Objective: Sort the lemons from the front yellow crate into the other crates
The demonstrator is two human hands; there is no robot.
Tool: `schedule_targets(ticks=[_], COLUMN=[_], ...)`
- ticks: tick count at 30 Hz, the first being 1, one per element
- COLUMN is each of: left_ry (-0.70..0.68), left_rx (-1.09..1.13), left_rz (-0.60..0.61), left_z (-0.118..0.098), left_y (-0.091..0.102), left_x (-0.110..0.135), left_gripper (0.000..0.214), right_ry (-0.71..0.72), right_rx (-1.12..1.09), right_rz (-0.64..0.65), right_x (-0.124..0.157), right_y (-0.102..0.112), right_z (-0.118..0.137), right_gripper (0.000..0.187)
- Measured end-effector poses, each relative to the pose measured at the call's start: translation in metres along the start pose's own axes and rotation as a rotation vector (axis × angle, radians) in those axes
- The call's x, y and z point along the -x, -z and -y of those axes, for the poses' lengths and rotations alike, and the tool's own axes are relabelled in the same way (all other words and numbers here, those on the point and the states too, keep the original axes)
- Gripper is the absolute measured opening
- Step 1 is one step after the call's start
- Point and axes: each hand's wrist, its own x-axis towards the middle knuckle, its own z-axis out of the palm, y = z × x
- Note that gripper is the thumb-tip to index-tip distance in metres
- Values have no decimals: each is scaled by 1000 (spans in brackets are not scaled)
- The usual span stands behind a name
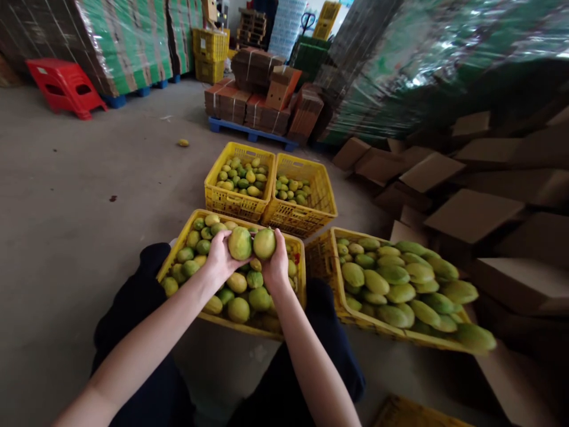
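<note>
4 yel. crates (235, 206) w/ fruit (393, 274), 2 held fruits (240, 244), 1 red stool (66, 88), 1 flr. fruit (183, 143)

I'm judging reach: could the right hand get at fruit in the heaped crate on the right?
Probably yes: the right hand holds a round fruit, but the heaped crate stands beside the right knee, its long fruit uncovered.

This place looked like a warehouse. Tall film-wrapped stacks (128, 41) stood on blue pallets (116, 101), cardboard boxes (473, 214) lay piled, and yellow crates (237, 206) of fruit (393, 274) occupied the bare floor (128, 178).
</note>
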Motion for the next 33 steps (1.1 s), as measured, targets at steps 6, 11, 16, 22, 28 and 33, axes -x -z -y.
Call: schedule_targets(ticks=[6,11,16,22,28,33], left_ry=[-13,76,96,81,-32,-6], left_rx=[-120,-112,-81,-171,-386,-515], left_rz=[114,249,220,307,403,481], left_z=[0,-5,-4,-4,-5,-7], left_y=[5,3,0,1,7,7], left_x=[3,11,13,12,8,16], left_gripper=[32,25,33,31,34,32], right_ry=[-112,-119,-148,-130,-84,-69], right_rx=[-76,-132,-243,-263,-192,-194], right_rz=[-18,133,262,333,406,438], right_x=[6,10,13,17,17,20], right_y=[-2,6,9,9,12,15], right_z=[20,28,27,27,24,20], right_gripper=[21,18,10,13,14,20])
